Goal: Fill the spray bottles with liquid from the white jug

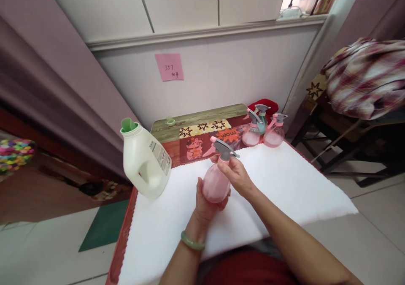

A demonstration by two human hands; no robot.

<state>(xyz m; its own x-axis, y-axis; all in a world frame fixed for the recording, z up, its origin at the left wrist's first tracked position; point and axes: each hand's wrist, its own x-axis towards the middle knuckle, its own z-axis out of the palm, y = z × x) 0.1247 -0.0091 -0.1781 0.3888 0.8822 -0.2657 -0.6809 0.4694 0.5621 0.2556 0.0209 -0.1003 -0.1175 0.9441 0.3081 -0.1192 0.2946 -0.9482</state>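
Head view: both hands on one pink bottle, base and neck

The left hand (205,207) cups the bottle (215,185) from below, fingers curled close round its round belly. The right hand (238,174) closes on the neck, fingers pinched round the collar just under the grey and pink head (225,148). The bottle stands upright, lifted a little above the white cloth (284,183), near the middle of the table (122,242).

Judged from this hold, the work lies at the collar. The lower hand should stay firm and do the bracing, while the upper one keeps to the collar rather than the trigger, which points left and could catch a finger. Pink liquid seems to fill the belly, so the bottle wants keeping plumb and over the cloth, where any drip lands safely. A squeeze on the soft belly could push liquid up the neck, so the cupping should be snug, not hard.

A green bracelet (192,242) sits on the left wrist. At the cloth's left corner stands a white jug (145,162), uncapped; a green cap (170,120) lies behind it. Three more sprayers (251,135) cluster at the far right edge, well apart from the hands.
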